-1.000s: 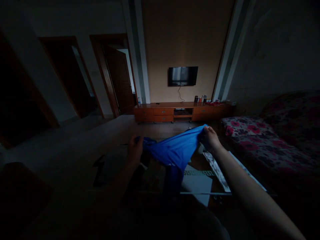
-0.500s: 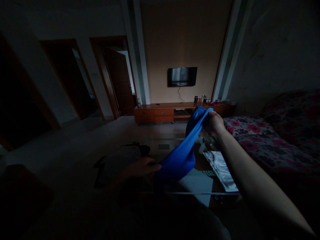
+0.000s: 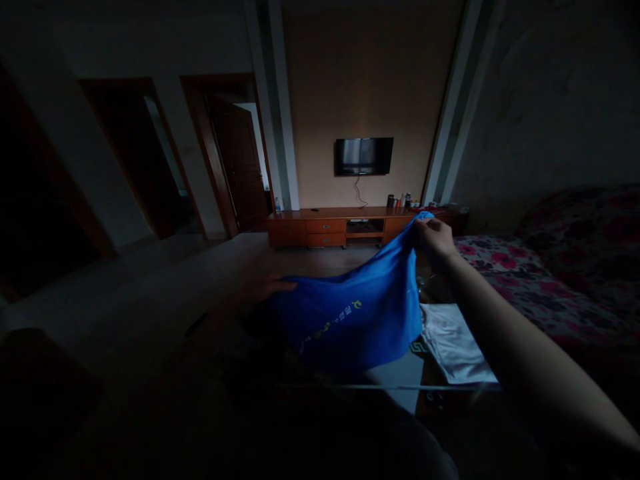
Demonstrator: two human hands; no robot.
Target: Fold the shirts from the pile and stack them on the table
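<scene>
Two hands hold one blue garment (image 3: 360, 313) spread out above the tabletop (image 3: 395, 370), and the room around them is very dim. The right hand (image 3: 434, 237) is raised and pinches the cloth's top corner between its fingers; the left hand (image 3: 273, 288) sits lower, at the garment's other upper edge, and seems to be gripping it there, though the gloom hides its fingers. The fabric hangs slack between them, slanting down from right to left, with a line of small yellowish print across its front. It blocks much of the tabletop behind it from sight.

One folded white cloth (image 3: 456, 341) lies flat on the tabletop just to the right of the blue garment, under the right forearm. One sofa with a red flowered cover (image 3: 550, 280) runs along the right side, close to the tabletop. On the far wall hangs one flat television (image 3: 363, 156), with a cable dangling below it. Beneath stands one long wooden cabinet (image 3: 345, 227) with drawers; a small cluster of bottles and tins (image 3: 400, 199), too small to count, sits on its right end, and a single bottle on its left end. Two dark doorways open in the left wall, the nearer to the cabinet showing one wooden door (image 3: 240, 167) ajar.
</scene>
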